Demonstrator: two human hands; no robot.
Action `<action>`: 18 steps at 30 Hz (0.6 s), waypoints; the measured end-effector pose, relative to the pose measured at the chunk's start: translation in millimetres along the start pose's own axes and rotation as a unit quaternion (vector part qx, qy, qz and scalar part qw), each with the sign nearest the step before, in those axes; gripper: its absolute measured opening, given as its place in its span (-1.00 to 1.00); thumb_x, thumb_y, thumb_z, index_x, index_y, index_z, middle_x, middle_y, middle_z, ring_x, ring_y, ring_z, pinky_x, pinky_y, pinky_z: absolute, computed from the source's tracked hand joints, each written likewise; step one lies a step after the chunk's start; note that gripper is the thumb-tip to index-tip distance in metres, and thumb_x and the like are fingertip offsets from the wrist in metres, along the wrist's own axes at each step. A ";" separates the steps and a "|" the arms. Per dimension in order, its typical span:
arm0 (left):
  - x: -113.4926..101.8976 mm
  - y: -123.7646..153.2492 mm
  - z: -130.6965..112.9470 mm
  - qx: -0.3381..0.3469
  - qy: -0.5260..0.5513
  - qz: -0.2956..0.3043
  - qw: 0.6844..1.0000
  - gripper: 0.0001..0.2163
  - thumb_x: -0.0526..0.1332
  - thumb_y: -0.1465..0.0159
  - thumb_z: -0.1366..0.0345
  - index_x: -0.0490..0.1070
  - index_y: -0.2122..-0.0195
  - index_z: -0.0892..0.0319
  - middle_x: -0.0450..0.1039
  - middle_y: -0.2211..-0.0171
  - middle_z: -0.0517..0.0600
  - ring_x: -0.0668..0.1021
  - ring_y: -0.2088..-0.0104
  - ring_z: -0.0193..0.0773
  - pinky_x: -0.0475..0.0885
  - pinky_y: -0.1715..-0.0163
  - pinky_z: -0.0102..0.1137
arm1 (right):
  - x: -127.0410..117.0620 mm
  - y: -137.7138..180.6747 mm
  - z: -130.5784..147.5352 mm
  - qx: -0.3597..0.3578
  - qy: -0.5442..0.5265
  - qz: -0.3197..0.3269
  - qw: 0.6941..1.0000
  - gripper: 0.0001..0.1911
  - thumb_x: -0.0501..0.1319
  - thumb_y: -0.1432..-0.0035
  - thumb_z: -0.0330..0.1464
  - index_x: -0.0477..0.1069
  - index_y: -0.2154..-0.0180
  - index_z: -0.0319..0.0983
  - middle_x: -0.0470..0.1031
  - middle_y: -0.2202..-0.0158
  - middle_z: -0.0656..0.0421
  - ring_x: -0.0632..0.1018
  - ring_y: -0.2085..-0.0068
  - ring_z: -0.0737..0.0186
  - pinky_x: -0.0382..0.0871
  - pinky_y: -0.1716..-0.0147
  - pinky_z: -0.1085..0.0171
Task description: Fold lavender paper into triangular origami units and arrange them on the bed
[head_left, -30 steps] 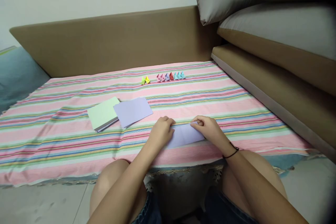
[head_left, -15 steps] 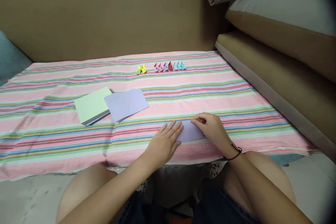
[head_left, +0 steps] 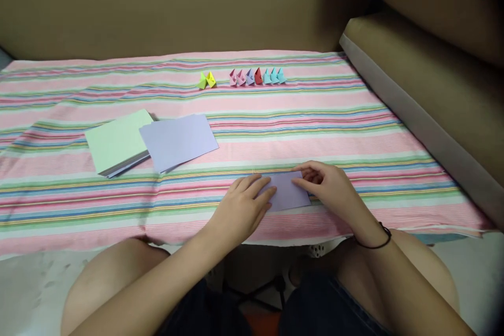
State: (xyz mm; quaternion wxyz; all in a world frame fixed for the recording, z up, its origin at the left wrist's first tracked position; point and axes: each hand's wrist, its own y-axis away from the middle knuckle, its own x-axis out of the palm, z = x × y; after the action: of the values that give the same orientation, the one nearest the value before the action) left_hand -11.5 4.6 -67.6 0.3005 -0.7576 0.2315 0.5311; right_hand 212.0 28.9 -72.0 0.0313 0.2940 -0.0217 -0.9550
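Note:
A small sheet of purple paper (head_left: 289,192), seemingly folded, lies near the front edge of the striped cloth. My left hand (head_left: 244,202) rests on its left part, the fingers stretched over it and pressing it down. At the upper right corner, my right hand (head_left: 328,184) pinches the paper between thumb and forefinger, with the other fingers curled in. A black band (head_left: 374,241) circles my right wrist. My left fingers and the right fingertips hide parts of the sheet.
Left of my hands lie purple sheets (head_left: 179,142), overlapping a stack of pale green paper (head_left: 118,142). Farther back stand two yellow folded paper pieces (head_left: 207,80) and a row of several pink, purple, red and blue ones (head_left: 258,76). Brown cushions (head_left: 433,84) border the right side.
My view has tilted down and come closer. The right hand has shifted slightly along the paper's right end to its corner, and more of that end shows. My left hand still presses the sheet.

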 end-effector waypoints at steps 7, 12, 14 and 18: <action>-2.6 -2.6 2.9 0.002 0.014 -0.004 1.000 -0.69 0.15 -0.29 0.33 0.39 -0.06 0.20 0.41 -0.09 0.10 0.39 -0.10 -0.05 0.39 -0.05 -0.10 | -1.7 1.6 4.1 -0.014 0.051 0.003 0.999 -0.83 0.26 -0.04 -0.37 0.52 0.27 -0.21 0.47 0.48 0.21 0.47 0.44 0.25 0.37 0.44 0.26; -4.1 -0.2 -4.4 -0.012 -0.009 0.005 1.000 -0.72 0.15 -0.29 0.37 0.40 -0.01 0.31 0.45 -0.04 0.10 0.45 0.06 -0.06 0.47 0.11 -0.12 | 2.9 12.2 13.3 -0.133 0.089 -0.020 0.987 -0.82 0.19 -0.09 -0.50 0.50 0.28 -0.19 0.48 0.34 0.18 0.51 0.33 0.27 0.44 0.36 0.28; -4.2 0.1 -7.1 -0.024 -0.003 0.017 1.000 -0.71 0.15 -0.28 0.38 0.38 -0.02 0.32 0.43 -0.07 0.09 0.43 0.06 -0.06 0.47 0.11 -0.13 | 6.4 18.1 14.1 -0.196 0.103 -0.017 0.975 -0.77 0.16 -0.12 -0.54 0.49 0.21 -0.19 0.51 0.24 0.15 0.53 0.23 0.25 0.48 0.25 0.26; -4.4 -0.8 -8.3 -0.030 0.003 0.033 0.999 -0.69 0.14 -0.28 0.38 0.35 -0.05 0.31 0.38 -0.12 0.06 0.41 0.05 -0.07 0.46 0.08 -0.13 | 11.2 28.8 11.7 -0.295 0.191 0.010 0.936 -0.69 0.13 -0.16 -0.58 0.47 0.09 -0.26 0.54 0.09 0.08 0.54 0.09 0.17 0.48 0.09 0.16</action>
State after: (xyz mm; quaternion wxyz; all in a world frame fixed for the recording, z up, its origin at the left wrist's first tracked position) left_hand -6.8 -0.5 -61.1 0.2593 -0.7601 0.2414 0.5448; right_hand 197.5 -0.3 -66.8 0.1297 0.4486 0.2647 -0.8437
